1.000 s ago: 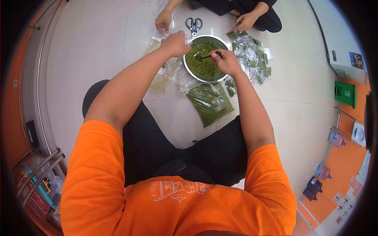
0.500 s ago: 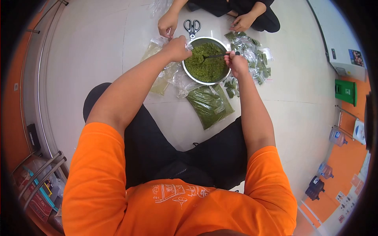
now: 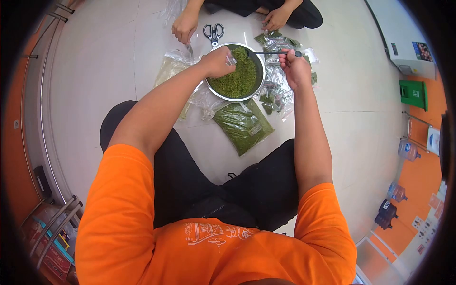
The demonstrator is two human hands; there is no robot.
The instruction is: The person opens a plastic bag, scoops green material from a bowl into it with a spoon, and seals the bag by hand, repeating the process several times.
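Observation:
A metal bowl (image 3: 262, 81) on the floor holds crumbly green leaf-like matter (image 3: 232, 86). My left hand (image 3: 218, 63) is over the bowl's left side, closed on a small clear plastic bag (image 3: 231, 59). Just right of the rim, my right hand (image 3: 296, 70) grips the dark handle of a spoon (image 3: 273, 52). The spoon's tip, with green matter on it, reaches over the upper part of the bowl near the bag. A large bag of green matter (image 3: 244, 128) lies below the bowl.
Scissors (image 3: 213, 33) lie above the bowl. Several small filled bags (image 3: 275, 88) lie to its right, clear plastic bags (image 3: 173, 69) to its left. Opposite sits another person, whose one hand (image 3: 185, 27) is near the clear bags and other hand (image 3: 277, 18) near the filled ones.
The spoon has come up from the middle of the bowl toward the small bag. My left hand has moved further over the bowl. The other person's hand has drawn away from mine.

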